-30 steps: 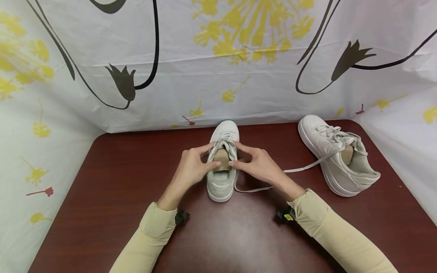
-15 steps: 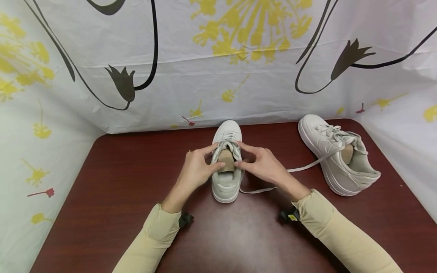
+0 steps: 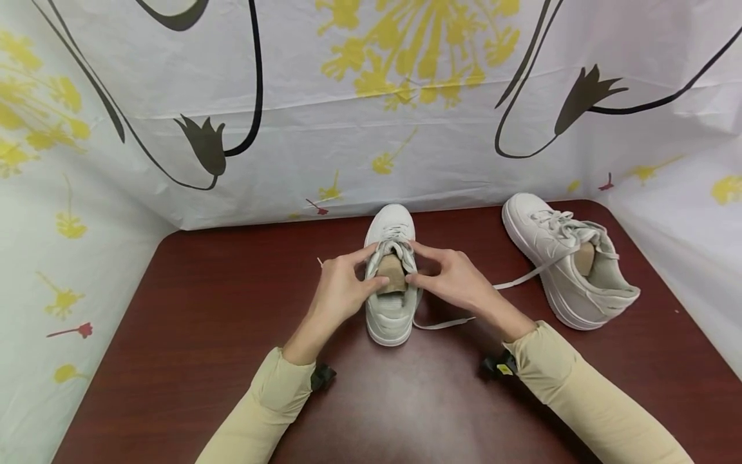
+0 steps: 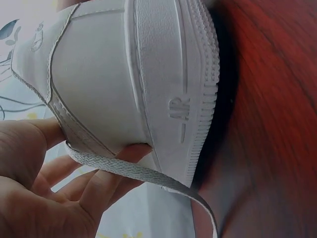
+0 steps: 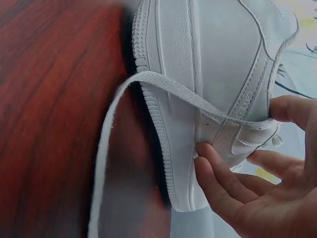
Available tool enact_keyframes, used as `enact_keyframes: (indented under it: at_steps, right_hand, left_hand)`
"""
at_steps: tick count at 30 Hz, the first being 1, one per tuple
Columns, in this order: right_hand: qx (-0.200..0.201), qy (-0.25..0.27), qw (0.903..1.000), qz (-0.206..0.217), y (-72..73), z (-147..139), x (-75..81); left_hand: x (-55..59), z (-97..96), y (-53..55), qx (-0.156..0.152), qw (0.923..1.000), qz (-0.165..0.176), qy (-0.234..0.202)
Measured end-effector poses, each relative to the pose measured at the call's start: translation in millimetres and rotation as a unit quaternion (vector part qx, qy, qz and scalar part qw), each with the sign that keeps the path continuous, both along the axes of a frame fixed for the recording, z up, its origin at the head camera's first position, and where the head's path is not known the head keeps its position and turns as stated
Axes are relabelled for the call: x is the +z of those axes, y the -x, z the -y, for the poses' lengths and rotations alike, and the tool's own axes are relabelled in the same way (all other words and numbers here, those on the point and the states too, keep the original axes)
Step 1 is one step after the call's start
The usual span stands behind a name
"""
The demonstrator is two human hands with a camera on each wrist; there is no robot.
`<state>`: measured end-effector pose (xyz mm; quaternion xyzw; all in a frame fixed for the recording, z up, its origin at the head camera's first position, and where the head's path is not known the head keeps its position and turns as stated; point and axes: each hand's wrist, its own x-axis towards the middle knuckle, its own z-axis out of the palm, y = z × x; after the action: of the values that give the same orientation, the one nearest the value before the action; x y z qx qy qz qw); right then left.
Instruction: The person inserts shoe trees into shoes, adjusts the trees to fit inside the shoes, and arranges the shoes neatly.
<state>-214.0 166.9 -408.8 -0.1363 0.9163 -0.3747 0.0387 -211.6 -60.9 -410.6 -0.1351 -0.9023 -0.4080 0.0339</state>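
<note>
A white sneaker point(image 3: 390, 324) stands on the table with its toe toward the back and its heel toward me. Its tan tongue lining point(image 3: 392, 274) shows in the opening. My left hand point(image 3: 342, 290) grips the left side, thumb at the collar's inner edge and fingers along the outside. On the opposite side my right hand point(image 3: 455, 280) holds the collar the same way. In the left wrist view a loose shoelace point(image 4: 133, 171) runs over the fingers and down toward the table. Another lace end point(image 5: 171, 87) hangs down the sneaker's side in the right wrist view.
A second white sneaker point(image 3: 565, 258) rests at the back right, toe pointing away, one lace point(image 3: 524, 278) trailing left across the wood. The dark red table point(image 3: 232, 309) ends at a white floral-printed sheet point(image 3: 290, 148) behind and at both sides.
The gripped sneaker has shifted slightly to the right, with both hands moving along with it. Their hold looks the same. The second sneaker stays in place.
</note>
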Motion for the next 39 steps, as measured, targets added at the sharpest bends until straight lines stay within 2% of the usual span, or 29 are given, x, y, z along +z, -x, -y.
enact_keyframes:
  at_steps: [6, 18, 27, 34, 39]
  right_hand:
    - [-0.006, -0.006, 1.0, 0.002, 1.8, -9.2, 5.1]
    - [-0.019, -0.006, 0.9996, 0.02, -2.5, -30.2, 10.4]
    - [-0.023, 0.02, 0.9992, 0.028, -7.1, -48.5, 12.4]
    - [-0.022, 0.018, 0.9988, 0.04, -11.8, -64.0, 16.5]
    - [-0.024, 0.045, 0.9971, 0.057, -14.9, -73.7, 17.6]
  left_hand:
    - [2.7, -8.1, 1.3, -0.002, 0.9999, -0.009, -0.009]
    - [8.7, -23.1, 1.5, -0.027, 0.9989, 0.01, -0.036]
    - [12.1, -37.0, 2.2, -0.057, 0.9962, 0.028, -0.06]
    - [12.4, -51.3, -0.5, -0.065, 0.9959, 0.036, -0.051]
    - [12.1, -60.7, 0.1, -0.076, 0.9945, 0.039, -0.061]
